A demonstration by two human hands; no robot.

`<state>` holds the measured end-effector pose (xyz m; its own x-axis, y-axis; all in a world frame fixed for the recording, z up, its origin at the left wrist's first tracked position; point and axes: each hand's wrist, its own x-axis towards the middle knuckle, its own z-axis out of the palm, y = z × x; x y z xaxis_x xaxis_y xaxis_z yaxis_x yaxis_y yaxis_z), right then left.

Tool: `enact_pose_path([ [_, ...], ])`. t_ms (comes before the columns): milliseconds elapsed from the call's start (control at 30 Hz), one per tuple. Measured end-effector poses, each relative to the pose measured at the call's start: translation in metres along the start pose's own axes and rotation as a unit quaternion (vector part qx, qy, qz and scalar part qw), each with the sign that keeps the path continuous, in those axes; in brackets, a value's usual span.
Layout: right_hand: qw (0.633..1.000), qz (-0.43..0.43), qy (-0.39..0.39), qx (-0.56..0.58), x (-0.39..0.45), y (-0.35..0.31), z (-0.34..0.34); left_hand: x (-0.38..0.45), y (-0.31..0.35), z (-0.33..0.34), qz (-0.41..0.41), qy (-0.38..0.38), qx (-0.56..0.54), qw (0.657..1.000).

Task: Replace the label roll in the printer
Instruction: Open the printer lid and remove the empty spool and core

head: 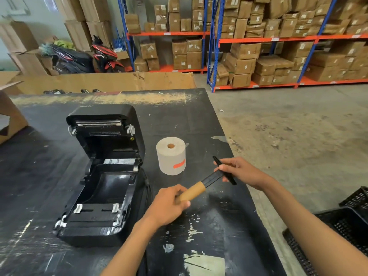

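Black scuffed table (209,120), open printer (103,172) on it: right of printer, left hand (167,206) wrapped tight round cardboard core (192,193), right hand (241,172) pinching black spindle (212,179) by its end flange, new roll (171,155) upright just beyond.

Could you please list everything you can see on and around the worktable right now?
printer: one, black, lid open, table left
label roll: one, white, upright, right of printer
core: one, brown, on spindle
spindle: one, black, between hands
table: one, black, scuffed
crates: black, floor right
shelving: blue and orange, holding brown boxes
scooters: two, back left
left hand: grips core
right hand: grips spindle end
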<state>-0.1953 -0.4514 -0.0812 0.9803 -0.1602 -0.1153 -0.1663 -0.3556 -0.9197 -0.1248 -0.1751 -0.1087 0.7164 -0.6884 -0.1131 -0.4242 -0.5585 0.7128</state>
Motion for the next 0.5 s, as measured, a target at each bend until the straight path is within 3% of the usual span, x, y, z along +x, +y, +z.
enact_pose_path([
  [200, 0.995, 0.006, 0.026, -0.091, 0.015, -0.003, -0.024, -0.007, -0.007, -0.005, -0.097, 0.051, 0.045, 0.993],
  [267, 0.987, -0.021, -0.018, -0.156, 0.020, -0.009, -0.021, -0.003, -0.001, 0.000, -0.135, 0.065, 0.029, 0.988],
  [400, 0.933, -0.062, -0.144, -0.324, 0.035, -0.008, 0.014, 0.009, 0.011, 0.012, -0.196, 0.081, 0.048, 0.976],
  [500, 0.942, -0.033, -0.143, -0.303, 0.041, 0.007, 0.039, 0.017, 0.015, 0.019, -0.213, 0.075, 0.056, 0.973],
])
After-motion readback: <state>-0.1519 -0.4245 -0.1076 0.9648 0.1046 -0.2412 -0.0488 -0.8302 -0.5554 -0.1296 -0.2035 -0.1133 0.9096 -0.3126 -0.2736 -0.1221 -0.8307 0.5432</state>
